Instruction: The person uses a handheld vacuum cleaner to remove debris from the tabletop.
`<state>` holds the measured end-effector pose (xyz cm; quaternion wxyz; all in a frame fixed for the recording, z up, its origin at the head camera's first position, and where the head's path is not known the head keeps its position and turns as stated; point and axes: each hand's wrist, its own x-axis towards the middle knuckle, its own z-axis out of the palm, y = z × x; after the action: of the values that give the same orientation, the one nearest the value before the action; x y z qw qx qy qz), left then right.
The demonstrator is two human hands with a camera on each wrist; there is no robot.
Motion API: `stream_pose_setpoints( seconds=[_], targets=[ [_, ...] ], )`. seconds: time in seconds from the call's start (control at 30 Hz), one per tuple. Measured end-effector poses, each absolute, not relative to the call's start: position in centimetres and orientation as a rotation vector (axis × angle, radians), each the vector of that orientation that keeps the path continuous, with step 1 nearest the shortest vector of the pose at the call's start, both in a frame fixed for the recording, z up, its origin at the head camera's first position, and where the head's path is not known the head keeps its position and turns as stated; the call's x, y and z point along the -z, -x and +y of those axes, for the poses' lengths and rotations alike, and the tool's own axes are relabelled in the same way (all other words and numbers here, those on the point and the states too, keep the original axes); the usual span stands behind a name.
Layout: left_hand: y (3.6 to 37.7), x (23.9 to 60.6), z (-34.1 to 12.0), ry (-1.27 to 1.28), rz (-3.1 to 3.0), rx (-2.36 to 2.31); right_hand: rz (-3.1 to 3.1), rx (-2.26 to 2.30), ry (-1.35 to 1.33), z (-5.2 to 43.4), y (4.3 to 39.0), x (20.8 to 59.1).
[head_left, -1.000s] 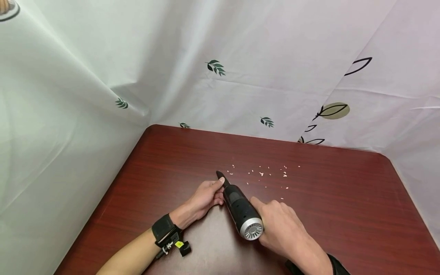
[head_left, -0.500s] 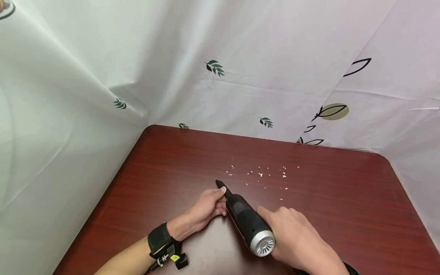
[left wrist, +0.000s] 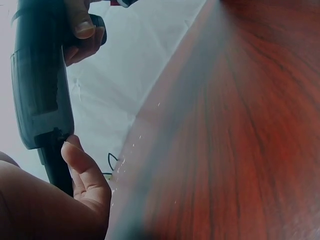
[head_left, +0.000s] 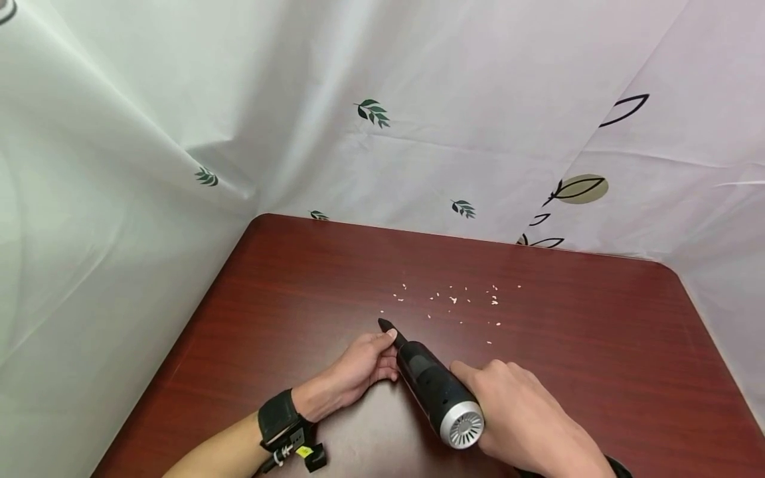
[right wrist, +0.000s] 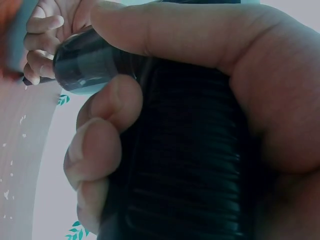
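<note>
A black handheld vacuum cleaner (head_left: 431,382) with a silver vented end is held low over the table, pointing forward and left. My right hand (head_left: 521,406) grips its ribbed handle (right wrist: 185,150), the fingers and thumb wrapped round it in the right wrist view. At the front, my left hand (head_left: 364,365) pinches the narrow black nozzle (left wrist: 56,172) between thumb and fingers, close to the vacuum's body. The nozzle's tip points at one small white grain (head_left: 382,311). More white grains, like rice, lie scattered beyond it, among them a small clump (head_left: 453,300).
Dark red wood-grain tabletop (head_left: 311,279) lies under both hands, with rounded far corners. A white curtain (head_left: 418,159) with leaf prints hangs along the far and side edges. A black strap with a camera mount (head_left: 287,425) sits on the left wrist.
Both hands have drawn the vacuum cleaner back towards me and a little right, away from the scattered grains. A grain just ahead of the nozzle tip now shows.
</note>
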<state>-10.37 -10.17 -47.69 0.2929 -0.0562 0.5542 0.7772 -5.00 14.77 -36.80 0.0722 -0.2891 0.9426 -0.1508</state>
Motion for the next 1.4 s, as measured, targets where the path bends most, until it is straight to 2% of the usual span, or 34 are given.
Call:
stream_pose_setpoints(
  seconds=[0.73, 1.4],
  targets=[
    [13.1, 48.6, -9.1, 0.180, 1.456, -2.122, 2.880, 0.487, 0.728, 14.7, 6.0, 36.9],
    [13.7, 48.6, -7.8, 0.167, 1.452, -2.127, 2.888, 0.453, 0.680, 15.6, 6.4, 36.6]
  ],
)
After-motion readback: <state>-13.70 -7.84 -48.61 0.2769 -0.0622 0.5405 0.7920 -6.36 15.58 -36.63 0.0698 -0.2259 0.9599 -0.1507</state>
